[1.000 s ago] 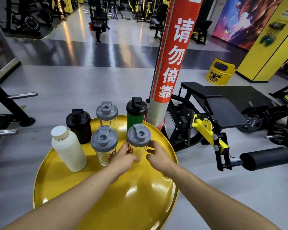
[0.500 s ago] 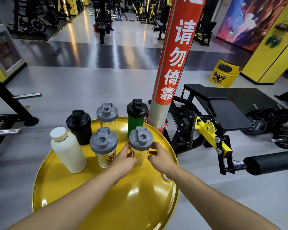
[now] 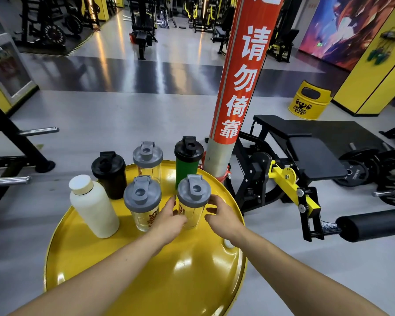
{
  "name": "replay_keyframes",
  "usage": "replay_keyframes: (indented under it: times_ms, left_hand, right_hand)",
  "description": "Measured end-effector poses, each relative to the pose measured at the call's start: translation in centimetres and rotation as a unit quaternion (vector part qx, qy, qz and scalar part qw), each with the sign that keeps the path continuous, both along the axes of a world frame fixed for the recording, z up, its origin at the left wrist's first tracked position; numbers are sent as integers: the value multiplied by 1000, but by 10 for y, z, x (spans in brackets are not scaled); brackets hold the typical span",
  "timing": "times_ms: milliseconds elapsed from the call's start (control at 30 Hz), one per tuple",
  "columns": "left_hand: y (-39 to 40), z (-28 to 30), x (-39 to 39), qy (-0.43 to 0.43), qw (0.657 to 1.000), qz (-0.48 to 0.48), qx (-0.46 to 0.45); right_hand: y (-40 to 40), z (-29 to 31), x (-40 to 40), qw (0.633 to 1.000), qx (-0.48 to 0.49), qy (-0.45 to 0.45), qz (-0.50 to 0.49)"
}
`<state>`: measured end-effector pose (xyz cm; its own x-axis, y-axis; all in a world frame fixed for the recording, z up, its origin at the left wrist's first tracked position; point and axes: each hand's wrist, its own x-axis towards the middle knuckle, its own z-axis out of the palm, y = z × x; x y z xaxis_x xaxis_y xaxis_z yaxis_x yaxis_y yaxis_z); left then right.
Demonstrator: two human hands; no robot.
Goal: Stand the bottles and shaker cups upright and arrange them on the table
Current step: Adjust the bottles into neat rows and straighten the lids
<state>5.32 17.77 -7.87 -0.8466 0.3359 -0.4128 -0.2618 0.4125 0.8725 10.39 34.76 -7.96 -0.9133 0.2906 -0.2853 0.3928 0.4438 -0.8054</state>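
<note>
Six containers stand upright on the round yellow table (image 3: 192,281). The back row holds a black shaker (image 3: 110,176), a clear grey-lidded shaker (image 3: 147,159) and a green shaker with a black lid (image 3: 187,164). In front stand a white bottle (image 3: 92,207), a second clear grey-lidded shaker (image 3: 142,202) and a third one (image 3: 193,199) at the front right. My left hand (image 3: 169,218) wraps the left side of this third cup. My right hand (image 3: 222,216) touches its right side with thumb and fingertips.
A red and grey padded pillar (image 3: 235,92) rises just behind the table's right rim. A black and yellow gym bench machine (image 3: 294,169) stands to the right. A rack with steel bars (image 3: 14,165) is at the left. A yellow bin (image 3: 309,102) sits far right.
Both hands stay on the front right shaker cup. Only the view has shifted slightly.
</note>
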Motion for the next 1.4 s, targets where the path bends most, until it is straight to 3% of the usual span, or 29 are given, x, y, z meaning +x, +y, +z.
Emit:
replay_keyframes:
  times_ms: [233, 500, 733, 1033, 1400]
  left_hand:
    - [11, 33, -8, -25, 979, 133, 153]
    - [37, 94, -21, -4, 965, 130, 226]
    - [56, 115, -63, -16, 965, 157, 212]
    - [62, 91, -115, -57, 965, 150, 210]
    - [58, 80, -126, -50, 966, 134, 214]
  right_hand:
    - [26, 17, -25, 998, -5, 24, -49]
    - [36, 49, -67, 991, -58, 68, -98]
    - [34, 63, -109, 976, -159, 67, -135]
    - [33, 60, -150, 957, -253, 45, -134]
    - [33, 56, -145, 960, -247, 53, -118]
